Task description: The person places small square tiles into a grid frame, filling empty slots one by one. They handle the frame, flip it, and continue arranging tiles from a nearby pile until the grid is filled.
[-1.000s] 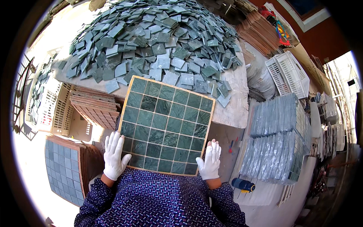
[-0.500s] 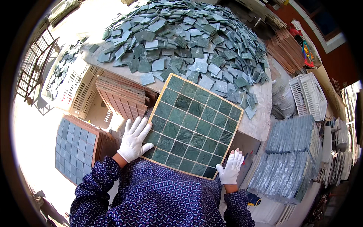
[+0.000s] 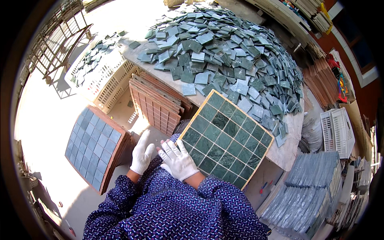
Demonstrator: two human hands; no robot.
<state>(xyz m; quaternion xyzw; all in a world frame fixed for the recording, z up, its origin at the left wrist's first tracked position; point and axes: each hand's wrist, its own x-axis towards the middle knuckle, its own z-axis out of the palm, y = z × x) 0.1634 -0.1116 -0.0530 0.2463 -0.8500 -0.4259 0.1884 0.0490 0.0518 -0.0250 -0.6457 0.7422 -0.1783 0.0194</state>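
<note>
A square wooden-edged tray filled with rows of dark green stone tiles leans over my lap, tilted, its far corner against the table edge. My right hand, in a white glove, lies across to the tray's left edge; its fingers are stretched out and appear to hold nothing. Just left of it my left hand, also gloved, is off the tray. It is seen edge-on with straight fingers and thumb apart, nothing visible in it. Left of that hand stands a stack of brown trays, topped by a tray of blue-grey tiles.
Loose green tiles form a big heap on the table. Brown gridded trays lean beside a cream plastic crate. At right are plastic-wrapped tile stacks and white crates.
The view has swung left. My right hand has gone from the tray's lower right corner across to its left edge. My left hand has left the tray and shifted left.
</note>
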